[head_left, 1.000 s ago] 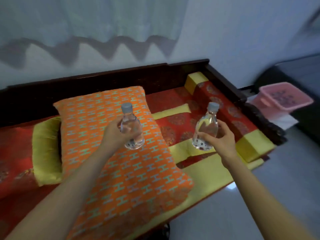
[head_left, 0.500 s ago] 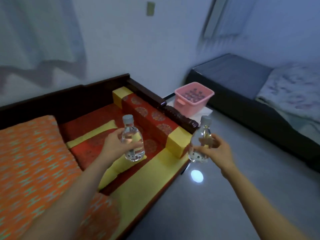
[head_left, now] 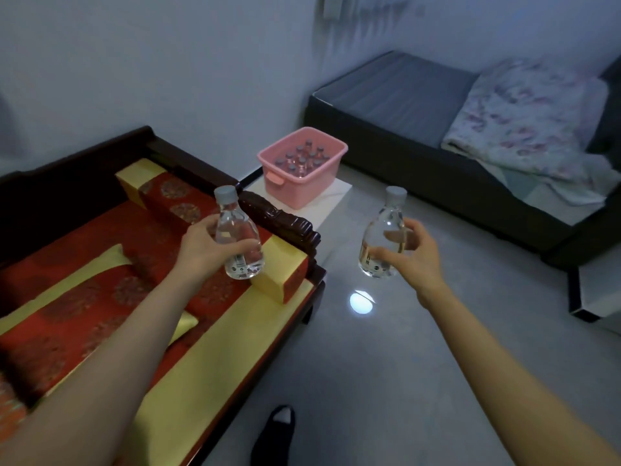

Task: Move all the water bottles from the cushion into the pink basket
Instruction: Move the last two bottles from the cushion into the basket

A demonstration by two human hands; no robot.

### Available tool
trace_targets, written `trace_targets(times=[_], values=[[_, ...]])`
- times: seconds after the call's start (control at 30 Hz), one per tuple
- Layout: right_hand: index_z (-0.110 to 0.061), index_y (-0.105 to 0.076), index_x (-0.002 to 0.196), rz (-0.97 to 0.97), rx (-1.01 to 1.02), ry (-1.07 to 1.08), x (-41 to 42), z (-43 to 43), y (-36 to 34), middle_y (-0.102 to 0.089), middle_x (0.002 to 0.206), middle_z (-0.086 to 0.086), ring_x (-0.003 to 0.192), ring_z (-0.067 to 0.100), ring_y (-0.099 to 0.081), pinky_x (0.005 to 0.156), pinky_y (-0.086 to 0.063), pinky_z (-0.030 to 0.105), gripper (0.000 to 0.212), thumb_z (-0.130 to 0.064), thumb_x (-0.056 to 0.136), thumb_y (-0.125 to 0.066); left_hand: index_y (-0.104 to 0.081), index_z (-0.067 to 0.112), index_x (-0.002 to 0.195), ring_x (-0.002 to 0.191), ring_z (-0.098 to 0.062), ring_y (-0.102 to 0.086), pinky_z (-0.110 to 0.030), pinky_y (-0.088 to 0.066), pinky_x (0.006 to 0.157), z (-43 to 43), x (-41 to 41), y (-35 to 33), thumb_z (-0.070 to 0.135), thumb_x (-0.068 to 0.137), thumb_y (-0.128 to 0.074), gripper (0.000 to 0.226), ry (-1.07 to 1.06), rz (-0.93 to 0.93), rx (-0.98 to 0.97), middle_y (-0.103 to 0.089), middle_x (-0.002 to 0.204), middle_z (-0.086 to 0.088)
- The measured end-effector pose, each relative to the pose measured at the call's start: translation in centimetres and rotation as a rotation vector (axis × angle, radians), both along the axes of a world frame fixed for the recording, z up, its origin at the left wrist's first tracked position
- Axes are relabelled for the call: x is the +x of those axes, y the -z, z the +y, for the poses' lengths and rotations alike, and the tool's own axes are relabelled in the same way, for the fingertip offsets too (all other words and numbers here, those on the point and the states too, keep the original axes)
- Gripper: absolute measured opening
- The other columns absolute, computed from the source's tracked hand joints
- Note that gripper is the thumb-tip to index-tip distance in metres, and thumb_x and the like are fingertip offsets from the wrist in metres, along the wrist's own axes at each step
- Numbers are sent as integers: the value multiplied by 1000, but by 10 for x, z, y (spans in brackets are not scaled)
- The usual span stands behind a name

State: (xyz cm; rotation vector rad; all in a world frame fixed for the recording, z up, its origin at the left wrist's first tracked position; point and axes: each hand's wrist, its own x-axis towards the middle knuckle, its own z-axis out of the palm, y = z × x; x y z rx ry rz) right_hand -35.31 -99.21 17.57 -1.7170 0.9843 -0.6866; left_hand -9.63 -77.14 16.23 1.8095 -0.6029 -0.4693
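My left hand (head_left: pixel 205 248) grips a small clear water bottle (head_left: pixel 240 250) with a grey cap, upright, above the end of the red and yellow bench. My right hand (head_left: pixel 415 255) holds a second clear water bottle (head_left: pixel 383 237), upright, over the grey floor. The pink basket (head_left: pixel 304 183) stands ahead on a white low surface beyond the bench's armrest, with several capped bottles inside. Only a sliver of the orange cushion (head_left: pixel 8 406) shows at the left edge.
A dark wooden bench (head_left: pixel 289 227) with red and yellow cushions fills the left. A dark bed (head_left: pixel 403 95) with a floral blanket (head_left: pixel 531 119) lies at the right. Grey floor (head_left: pixel 386 364) stretches between them. My foot (head_left: pixel 275 432) shows at the bottom.
The view has swung right, away from the orange cushion towards the pink basket. Both hands carry their bottles along; the basket now sits nearer and its bottles are visible.
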Motion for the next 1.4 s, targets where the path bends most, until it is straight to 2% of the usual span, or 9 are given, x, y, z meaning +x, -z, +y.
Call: trace_targets(times=[0.2, 0.37, 0.47, 0.6, 0.73, 0.93, 1.03, 1.13, 1.4], values=[[-24, -47, 117, 1, 43, 73, 25, -93, 25, -61, 111, -1, 101, 22, -61, 85, -54, 44, 74, -20, 57, -90, -68, 19, 105, 93, -18, -69, -40, -55, 84, -95, 29, 10, 29, 53, -90, 57, 40, -4, 22, -72, 99, -1], [-22, -45, 116, 13, 59, 105, 66, -175, 30, -58, 107, -4, 101, 21, -59, 86, -53, 40, 74, -19, 58, -90, -68, 23, 98, 84, -8, -68, -20, -50, 68, -180, 66, 14, 18, 58, -89, 45, 37, 5, 4, -72, 92, 6], [-24, -45, 114, 17, 56, 106, 88, -216, 24, -56, 104, -8, 99, 18, -58, 86, -53, 39, 73, -19, 58, -90, -68, 27, 95, 80, -4, -69, -27, -54, 72, -219, 85, 10, 20, 56, -90, 45, 36, 13, -3, -73, 85, 10], [-25, -45, 115, 29, 81, 84, 118, -275, 22, -56, 104, -9, 96, 14, -58, 79, -52, 32, 72, -17, 59, -89, -70, 21, 102, 92, -19, -70, -44, -56, 86, -274, 111, 12, 42, 42, -91, 67, 6, 38, -3, -74, 98, 0], [-28, -43, 116, 48, 79, 21, 154, -338, 22, -55, 106, -9, 97, 11, -56, 70, -46, 23, 71, -17, 62, -87, -68, 16, 107, 94, -19, -69, -35, -55, 83, -328, 133, 10, 27, 52, -92, 61, -48, 17, -20, -72, 101, -2], [-29, -43, 116, 43, 107, -139, 212, -437, 30, -54, 108, -9, 101, 14, -57, 86, -52, 39, 71, -22, 61, -87, -57, 21, 118, 95, -12, -66, -35, -54, 84, -399, 159, 8, 23, 59, -88, 67, -187, -33, -79, -67, 107, 4], [-28, -42, 118, 51, 120, -271, 255, -488, 28, -54, 106, -11, 100, 13, -58, 80, -52, 34, 70, -20, 63, -86, -53, 23, 119, 98, -13, -66, -42, -55, 87, -432, 177, 14, 25, 60, -89, 69, -268, -39, -70, -65, 111, 5], [-26, -43, 118, 52, 132, -381, 296, -523, 32, -55, 107, -10, 100, 12, -58, 74, -52, 30, 70, -16, 63, -86, -51, 27, 119, 104, -19, -64, -51, -52, 93, -455, 193, 23, 40, 52, -88, 78, -310, -38, -32, -65, 115, 5], [-25, -50, 112, 102, 148, -603, 397, -557, 80, -65, 105, -5, 98, 15, -65, 83, -57, 42, 68, -16, 55, -87, -51, 27, 110, 105, -17, -64, -53, -50, 94, -484, 224, 62, 46, 56, -85, 67, -453, 18, -20, -66, 112, 3]])
